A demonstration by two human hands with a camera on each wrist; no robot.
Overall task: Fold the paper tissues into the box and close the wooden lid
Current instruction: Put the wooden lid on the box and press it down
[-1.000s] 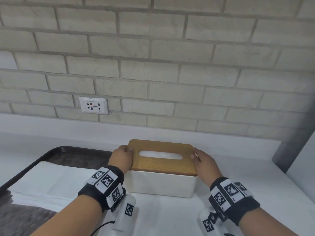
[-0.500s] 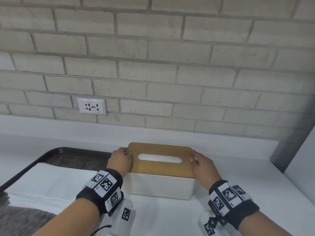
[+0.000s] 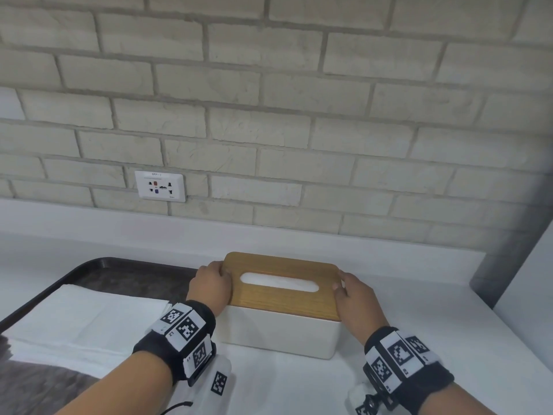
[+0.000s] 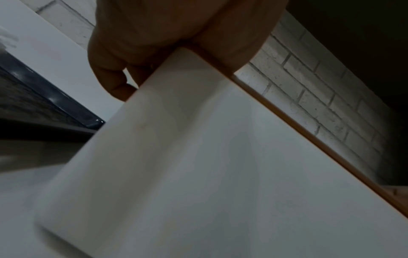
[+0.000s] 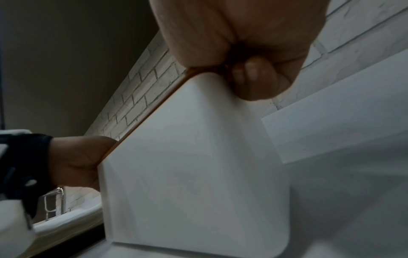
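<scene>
On the white desk point(image 3: 449, 369), just right of the dark tray point(image 3: 98, 263) with its stack of paper tissues point(image 3: 83, 322), the box point(image 3: 278, 336) is standing with the wooden lid point(image 3: 281, 304) lying on top. We are judging the lid nearly seated, so we are wanting even downward pressure at both ends, keeping its edges in line with the box walls rather than tipping one side. Our left hand point(image 3: 211, 287) is gripping the lid's left end, fingers curled over the edge. Our right hand point(image 3: 354, 298) is gripping the right end, thumb on top, fingers hooked beneath the rim.
</scene>
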